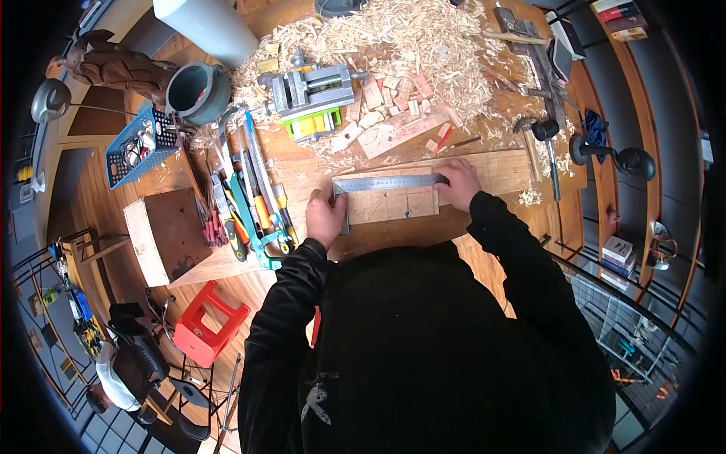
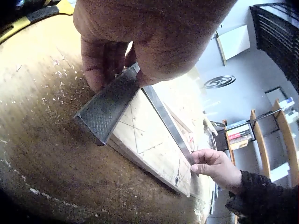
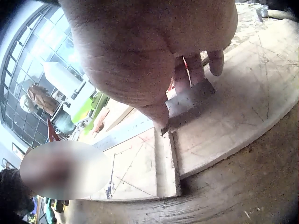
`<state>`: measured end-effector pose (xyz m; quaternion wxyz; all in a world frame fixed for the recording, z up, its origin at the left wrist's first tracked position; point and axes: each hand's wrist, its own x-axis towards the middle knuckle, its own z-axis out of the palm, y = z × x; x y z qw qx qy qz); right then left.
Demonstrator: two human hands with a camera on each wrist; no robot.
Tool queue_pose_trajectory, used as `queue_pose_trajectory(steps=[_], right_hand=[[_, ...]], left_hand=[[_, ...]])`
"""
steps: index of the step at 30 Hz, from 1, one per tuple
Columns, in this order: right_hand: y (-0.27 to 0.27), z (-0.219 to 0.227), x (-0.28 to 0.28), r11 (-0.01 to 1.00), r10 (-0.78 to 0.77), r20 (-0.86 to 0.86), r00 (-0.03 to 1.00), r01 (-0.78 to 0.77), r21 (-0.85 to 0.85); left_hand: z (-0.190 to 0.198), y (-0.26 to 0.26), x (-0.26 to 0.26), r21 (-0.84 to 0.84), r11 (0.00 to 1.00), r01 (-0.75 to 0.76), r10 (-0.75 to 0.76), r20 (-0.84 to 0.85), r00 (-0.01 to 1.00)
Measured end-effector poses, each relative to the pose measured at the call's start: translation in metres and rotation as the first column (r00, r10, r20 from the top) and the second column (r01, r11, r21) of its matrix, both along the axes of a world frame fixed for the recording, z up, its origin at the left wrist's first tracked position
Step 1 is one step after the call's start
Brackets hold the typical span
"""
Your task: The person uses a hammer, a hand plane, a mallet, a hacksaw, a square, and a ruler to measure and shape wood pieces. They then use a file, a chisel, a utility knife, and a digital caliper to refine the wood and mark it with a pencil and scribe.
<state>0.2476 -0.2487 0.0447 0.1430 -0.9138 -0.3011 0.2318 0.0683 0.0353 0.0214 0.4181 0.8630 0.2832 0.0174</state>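
Observation:
A steel try square lies along a pencil-marked wooden board (image 1: 393, 204), its ruled blade (image 1: 389, 182) near the board's far edge. My left hand (image 1: 325, 219) grips the square at its corner, thumb and fingers on either side of the textured stock (image 2: 108, 105), which runs down the board's left end. At the blade's other end, my right hand (image 1: 460, 186) pinches the steel between thumb and fingers, just past the board's right end. Crossing pencil lines (image 2: 140, 133) show on the board. A longer plank (image 1: 507, 172) lies beneath and extends to the right.
Beyond the board stand a grey vise (image 1: 314, 89), small wood offcuts (image 1: 397, 94) and heaped shavings (image 1: 431, 38). Saws and other hand tools (image 1: 253, 193) lie left of my left hand, beside a wooden box (image 1: 170, 234). A black-headed hammer (image 1: 546, 132) lies at the right.

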Motion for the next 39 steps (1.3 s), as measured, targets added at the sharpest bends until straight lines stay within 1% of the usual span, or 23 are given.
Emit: queue_pose_trajectory(steps=[4, 15, 20, 31, 37, 39], right_hand=[[0.0, -0.002, 0.0, 1.0, -0.021, -0.003, 1.0, 0.021, 0.004], [0.0, -0.006, 0.002, 0.998, -0.029, 0.012, 0.999, 0.029, 0.059], [0.0, -0.008, 0.002, 0.995, -0.045, 0.015, 0.999, 0.043, 0.084], [-0.003, -0.011, 0.003, 0.995, -0.013, 0.031, 0.999, 0.01, 0.104], [-0.003, -0.012, 0.003, 0.995, -0.007, 0.046, 0.999, 0.002, 0.103], [-0.003, -0.013, 0.003, 0.993, -0.012, 0.045, 0.999, 0.007, 0.114]], left_hand=[[-0.002, 0.0, 0.0, 0.007, 1.0, 0.001, -0.001, -0.011, 1.0], [-0.003, 0.001, 0.0, 0.027, 1.0, 0.012, -0.013, 0.026, 1.0], [0.0, 0.0, 0.001, 0.013, 1.0, 0.003, -0.004, 0.022, 1.0], [0.002, 0.001, 0.002, -0.016, 1.0, 0.0, 0.0, 0.022, 1.0], [-0.002, 0.002, 0.001, 0.024, 1.0, 0.019, -0.02, 0.007, 1.0], [-0.001, 0.001, 0.002, -0.017, 1.0, -0.005, 0.005, 0.03, 1.0]])
